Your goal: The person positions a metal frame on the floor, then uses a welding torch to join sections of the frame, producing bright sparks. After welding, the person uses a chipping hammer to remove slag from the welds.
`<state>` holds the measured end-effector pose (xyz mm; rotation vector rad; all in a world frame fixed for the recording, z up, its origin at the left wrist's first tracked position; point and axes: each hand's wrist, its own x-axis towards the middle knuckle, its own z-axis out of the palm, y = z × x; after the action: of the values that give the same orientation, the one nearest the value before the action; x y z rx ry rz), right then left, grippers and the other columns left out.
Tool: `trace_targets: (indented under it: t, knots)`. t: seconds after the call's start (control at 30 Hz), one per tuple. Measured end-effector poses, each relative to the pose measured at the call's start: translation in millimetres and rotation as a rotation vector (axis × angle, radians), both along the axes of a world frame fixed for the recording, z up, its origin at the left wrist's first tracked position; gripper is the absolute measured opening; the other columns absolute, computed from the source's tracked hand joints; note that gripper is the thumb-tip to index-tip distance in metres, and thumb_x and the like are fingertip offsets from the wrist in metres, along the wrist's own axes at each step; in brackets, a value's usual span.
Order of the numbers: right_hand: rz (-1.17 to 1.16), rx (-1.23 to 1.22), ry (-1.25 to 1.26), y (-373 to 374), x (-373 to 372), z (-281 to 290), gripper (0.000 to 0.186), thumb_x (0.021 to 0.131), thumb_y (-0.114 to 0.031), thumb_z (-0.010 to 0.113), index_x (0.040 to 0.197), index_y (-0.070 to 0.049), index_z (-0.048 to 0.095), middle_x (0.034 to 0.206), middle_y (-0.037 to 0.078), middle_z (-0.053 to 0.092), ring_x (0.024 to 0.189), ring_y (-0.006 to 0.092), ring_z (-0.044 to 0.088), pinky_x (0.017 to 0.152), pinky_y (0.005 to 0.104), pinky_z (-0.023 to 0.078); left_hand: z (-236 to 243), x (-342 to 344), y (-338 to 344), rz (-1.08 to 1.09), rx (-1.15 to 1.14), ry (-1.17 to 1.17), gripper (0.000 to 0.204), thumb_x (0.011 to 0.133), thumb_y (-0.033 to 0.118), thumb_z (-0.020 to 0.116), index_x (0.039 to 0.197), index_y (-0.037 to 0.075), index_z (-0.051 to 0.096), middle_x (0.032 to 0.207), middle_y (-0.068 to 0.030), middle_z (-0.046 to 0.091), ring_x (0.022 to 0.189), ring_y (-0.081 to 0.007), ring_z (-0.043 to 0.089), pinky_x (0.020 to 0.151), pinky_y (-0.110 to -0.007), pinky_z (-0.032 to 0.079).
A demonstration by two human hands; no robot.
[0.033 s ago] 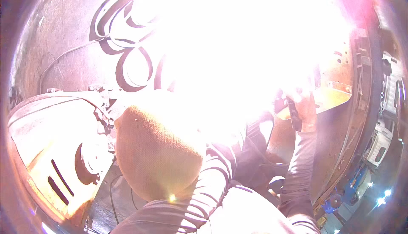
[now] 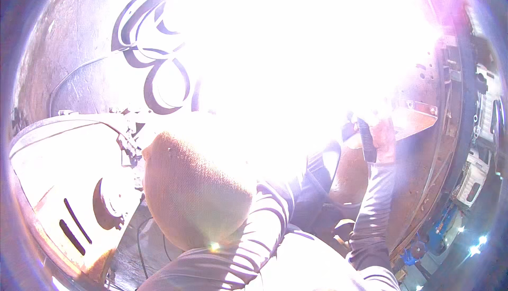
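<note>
My right hand (image 2: 383, 137) grips one dark ribbed handle (image 2: 368, 145) at the glare's (image 2: 307, 58) lower-right edge. Glare hides my left hand; I cannot tell its state. Two dark slots (image 2: 71, 236) mark one pale casing (image 2: 47, 180).

Grey surf. (image 2: 47, 53), looped cable (image 2: 124, 50) on top

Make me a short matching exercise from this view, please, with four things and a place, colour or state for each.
Column one:
1. Right hand
2. Left hand
3. Rounded, woven-textured thing
4. Pale panel at lower left

Column two:
A. Tan to orange-brown
B. Beside a dark ribbed handle
C. Has two dark parallel slots
D. Hidden, its sleeve running up into the glare

Pairs: 1-B, 2-D, 3-A, 4-C
</note>
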<state>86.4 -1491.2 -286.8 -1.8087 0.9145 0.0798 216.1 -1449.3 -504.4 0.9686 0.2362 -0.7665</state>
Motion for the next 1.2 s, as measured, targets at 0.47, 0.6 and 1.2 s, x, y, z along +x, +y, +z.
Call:
trace_targets:
  t: [0.47, 0.6, 1.2]
  knots:
    - [0.293, -0.528, 0.031, 21.2, 16.0, -6.3, 0.051, 0.079, -0.012, 0.077, 0.128, -0.006, 0.067, 0.124, 0.018, 0.07, 0.115, 0.0332, 0.069, 0.099, 0.0404, 0.053, -47.4, 5.0, -17.1, -0.082, 0.201, -0.185, 0.035, 0.091, 0.032, 0.078, 0.104, 0.0, 0.074, 0.082, -0.0042, 0.071, 0.068, -0.0136, 0.062, 0.059, -0.032, 0.051]
    - [0.262, -0.529, 0.069, 35.5, 7.3, -8.0, 0.053, 0.079, -0.01, 0.076, 0.131, -0.007, 0.066, 0.125, 0.017, 0.07, 0.116, 0.0332, 0.068, 0.099, 0.0405, 0.052, -13.1, -3.5, -21.2, -0.01, 0.107, -0.048, 0.039, 0.09, 0.036, 0.078, 0.105, 0.0, 0.074, 0.083, -0.0042, 0.07, 0.069, -0.0138, 0.061, 0.062, -0.032, 0.051]
    - [0.247, -0.608, 0.078, 30.3, 11.8, -20.1, 0.053, 0.083, -0.012, 0.074, 0.135, -0.006, 0.065, 0.122, 0.017, 0.068, 0.106, 0.0368, 0.07, 0.09, 0.0412, 0.055, -19.7, -2.1, -16.9, 0.02, 0.23, -0.171, 0.039, 0.089, 0.037, 0.082, 0.1, 0.0, 0.074, 0.074, -0.0028, 0.065, 0.064, -0.0127, 0.06, 0.059, -0.03, 0.048]
